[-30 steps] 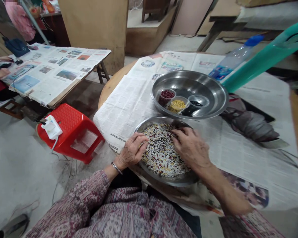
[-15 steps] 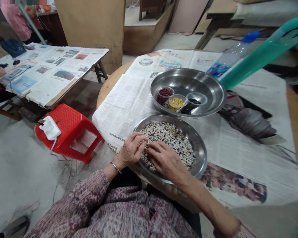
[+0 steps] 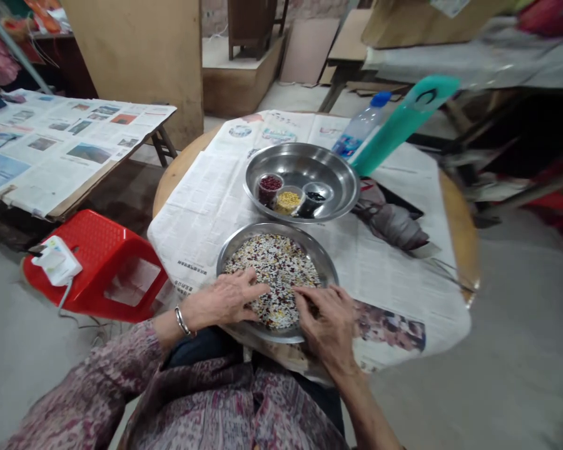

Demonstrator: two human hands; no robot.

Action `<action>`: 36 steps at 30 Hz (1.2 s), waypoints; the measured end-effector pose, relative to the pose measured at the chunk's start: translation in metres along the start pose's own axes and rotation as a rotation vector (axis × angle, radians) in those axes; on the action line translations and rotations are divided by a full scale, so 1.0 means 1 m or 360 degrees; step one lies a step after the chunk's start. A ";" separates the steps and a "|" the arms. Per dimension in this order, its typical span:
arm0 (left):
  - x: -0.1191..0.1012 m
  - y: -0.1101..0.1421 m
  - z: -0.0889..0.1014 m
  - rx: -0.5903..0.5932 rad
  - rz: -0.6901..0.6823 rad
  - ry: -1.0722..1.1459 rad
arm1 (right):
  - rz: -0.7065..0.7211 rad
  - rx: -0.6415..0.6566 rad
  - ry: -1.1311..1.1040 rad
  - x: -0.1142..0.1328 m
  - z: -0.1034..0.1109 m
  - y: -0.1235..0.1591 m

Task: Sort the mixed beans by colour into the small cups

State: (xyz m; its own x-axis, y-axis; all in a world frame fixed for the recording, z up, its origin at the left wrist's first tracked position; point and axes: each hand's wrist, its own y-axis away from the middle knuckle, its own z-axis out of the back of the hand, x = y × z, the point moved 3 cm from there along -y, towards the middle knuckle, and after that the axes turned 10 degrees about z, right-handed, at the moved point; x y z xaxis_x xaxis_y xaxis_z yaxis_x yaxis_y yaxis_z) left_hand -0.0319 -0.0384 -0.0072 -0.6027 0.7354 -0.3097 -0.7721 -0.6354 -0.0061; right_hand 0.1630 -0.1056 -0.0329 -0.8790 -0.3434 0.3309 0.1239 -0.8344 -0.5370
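A steel basin (image 3: 326,262) near the table's front edge holds a mix of white grains and dark, red and yellow beans (image 3: 276,269). My left hand (image 3: 232,295), a silver bangle at its wrist, reaches over the basin's left side. Its fingers are spread, tips at the grains. At the right side, my right hand (image 3: 328,319) is curled, thumb and fingers bent inward; what lies inside its grip is hidden. Behind stands a wider steel basin (image 3: 342,178). Inside it are clear cups of red beans (image 3: 271,182), yellow beans (image 3: 288,200) and black beans (image 3: 315,197).
Newspaper (image 3: 192,231) covers the round table. A plastic bottle (image 3: 361,128), a green handled object (image 3: 403,125) and a grey cloth bundle (image 3: 396,225) lie behind and right. A red stool (image 3: 94,237) bearing a white power strip (image 3: 56,259) stands left, before another newspaper-covered table (image 3: 75,144).
My hands have moved apart: the left has spread its fingers, and the right has shifted to the basin's right side and curled. The view has turned right.
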 end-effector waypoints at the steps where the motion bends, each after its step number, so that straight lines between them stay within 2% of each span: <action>1: -0.003 -0.003 -0.001 0.0074 -0.0074 -0.0015 | -0.0009 -0.0052 -0.0022 -0.001 -0.002 0.002; 3: -0.011 -0.011 -0.008 0.0170 -0.0262 -0.0038 | 0.0024 -0.0135 -0.0020 -0.002 -0.007 0.004; 5: -0.019 -0.024 -0.017 0.0183 -0.0464 -0.0077 | 0.0054 -0.0222 -0.0013 -0.004 -0.010 0.005; 7: -0.025 -0.042 -0.024 0.0097 -0.0598 -0.0174 | 0.0021 -0.0322 -0.0043 -0.007 -0.011 0.007; 9: -0.026 -0.061 -0.028 -0.0025 -0.0629 -0.0300 | -0.0034 -0.0408 -0.0089 -0.010 -0.010 0.009; 12: -0.017 -0.082 -0.026 -0.0110 -0.0488 -0.0443 | -0.0043 -0.0481 -0.0138 -0.012 -0.010 0.013; 14: -0.007 -0.086 -0.019 -0.0162 -0.0274 -0.0518 | -0.0033 -0.0493 -0.0164 -0.012 -0.011 0.014; 17: 0.008 -0.074 -0.006 -0.0163 0.0108 -0.0550 | -0.0057 -0.0549 -0.0196 -0.011 -0.012 0.015; 19: 0.012 -0.058 0.000 -0.0094 0.0256 -0.0508 | -0.0090 -0.0602 -0.0194 -0.010 -0.012 0.015; 23: 0.002 -0.035 -0.003 0.0157 0.0214 -0.0245 | -0.0153 -0.0622 -0.0226 -0.011 -0.011 0.015; 27: -0.018 -0.038 -0.018 0.0324 -0.0014 0.0063 | -0.0167 -0.0592 -0.0314 -0.014 -0.013 0.017; 29: -0.026 -0.048 -0.020 0.0288 -0.0123 0.0101 | -0.0208 -0.0614 -0.0316 -0.015 -0.014 0.018; 31: -0.027 -0.061 -0.018 0.0151 -0.0128 0.0049 | -0.0246 -0.0634 -0.0313 -0.015 -0.014 0.018; 34: -0.018 -0.081 -0.013 -0.0035 0.0102 -0.0110 | -0.0255 -0.0637 -0.0320 -0.014 -0.013 0.017; 36: -0.011 -0.093 -0.012 0.0003 0.0228 -0.0169 | -0.0251 -0.0632 -0.0333 -0.014 -0.013 0.017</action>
State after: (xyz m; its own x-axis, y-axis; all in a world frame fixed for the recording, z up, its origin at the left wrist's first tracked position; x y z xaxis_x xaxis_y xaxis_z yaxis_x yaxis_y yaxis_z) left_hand 0.0487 0.0099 -0.0152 -0.7244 0.6582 -0.2051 -0.6771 -0.7351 0.0325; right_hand 0.1715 -0.1093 -0.0569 -0.7561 -0.3395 0.5595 -0.2249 -0.6680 -0.7093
